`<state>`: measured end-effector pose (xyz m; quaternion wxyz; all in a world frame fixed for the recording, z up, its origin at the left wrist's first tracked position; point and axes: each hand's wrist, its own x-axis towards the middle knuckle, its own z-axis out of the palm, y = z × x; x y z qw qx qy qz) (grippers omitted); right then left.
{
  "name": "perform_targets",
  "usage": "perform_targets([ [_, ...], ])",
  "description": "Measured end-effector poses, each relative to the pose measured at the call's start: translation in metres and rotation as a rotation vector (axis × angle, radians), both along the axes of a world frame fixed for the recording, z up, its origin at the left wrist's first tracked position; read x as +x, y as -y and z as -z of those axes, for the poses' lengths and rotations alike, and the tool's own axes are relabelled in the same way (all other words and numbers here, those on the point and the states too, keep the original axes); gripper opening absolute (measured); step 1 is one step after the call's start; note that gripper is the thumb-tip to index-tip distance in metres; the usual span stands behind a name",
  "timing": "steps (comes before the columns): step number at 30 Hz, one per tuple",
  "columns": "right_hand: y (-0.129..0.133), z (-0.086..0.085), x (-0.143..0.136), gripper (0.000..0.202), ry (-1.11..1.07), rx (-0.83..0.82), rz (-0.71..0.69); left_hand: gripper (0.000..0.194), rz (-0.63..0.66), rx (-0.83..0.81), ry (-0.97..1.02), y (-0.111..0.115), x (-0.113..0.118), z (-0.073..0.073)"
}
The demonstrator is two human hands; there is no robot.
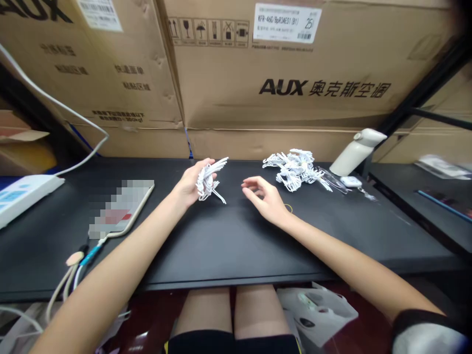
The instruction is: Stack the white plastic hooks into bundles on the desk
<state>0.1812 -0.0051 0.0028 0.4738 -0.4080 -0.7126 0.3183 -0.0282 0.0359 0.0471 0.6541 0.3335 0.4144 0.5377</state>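
My left hand (192, 183) is closed round a bundle of thin white cords (207, 181), with loose ends sticking out to the upper right and lower right. My right hand (266, 197) hovers over the black table (221, 246) with its fingers curved and the thumb apart, and nothing shows in it. Behind it and to the right lies a pile of similar white cord bundles (295, 167). A thin yellow loop (288, 208), perhaps a rubber band, lies beside my right wrist and is partly hidden by it.
Cardboard boxes (280, 64) stand along the back. A cream bottle (356, 153) and a small white case (350, 182) are at the back right. On the left are a phone (123, 209) with a cable and a white power strip (27, 194). A plastic bag (319, 312) sits below the table.
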Motion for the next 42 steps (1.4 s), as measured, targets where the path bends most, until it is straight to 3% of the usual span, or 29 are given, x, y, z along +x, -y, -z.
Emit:
perform_targets([
  [5,-0.02,0.004,-0.023,0.018,0.302,0.046,-0.118,0.016,-0.037,0.0,0.113,-0.003,-0.006,-0.002],
  [9,-0.034,0.005,-0.048,0.014,0.43,0.068,-0.125,0.017,-0.051,0.01,0.108,-0.001,-0.005,-0.002],
  [13,-0.048,0.0,-0.056,0.009,0.469,-0.088,-0.129,0.019,-0.07,0.016,0.113,-0.001,-0.005,-0.001],
  [17,-0.058,-0.006,-0.036,0.014,0.373,-0.412,-0.166,0.021,-0.08,0.033,0.1,-0.003,-0.006,0.002],
  [19,-0.06,-0.007,-0.019,0.017,0.334,-0.498,-0.184,0.02,-0.074,0.051,0.078,-0.004,-0.006,0.005],
  [22,-0.058,-0.005,0.009,0.021,0.274,-0.45,-0.159,0.022,-0.025,0.117,0.004,-0.002,-0.003,0.008],
  [26,-0.051,-0.004,0.039,0.025,0.091,-0.153,0.049,0.034,0.112,0.19,-0.158,0.011,0.007,0.009],
  [28,-0.047,-0.007,0.047,0.028,-0.019,-0.115,0.082,0.039,0.214,0.205,-0.221,0.018,0.013,0.009],
  [32,-0.035,-0.016,0.048,0.03,-0.039,-0.146,-0.044,0.042,0.294,0.239,-0.321,0.026,0.022,0.012],
  [36,-0.025,-0.02,0.04,0.03,0.051,-0.179,-0.148,0.042,0.304,0.254,-0.37,0.028,0.025,0.014],
  [42,-0.022,-0.022,0.038,0.03,0.017,-0.245,-0.238,0.041,0.308,0.246,-0.388,0.031,0.027,0.012],
])
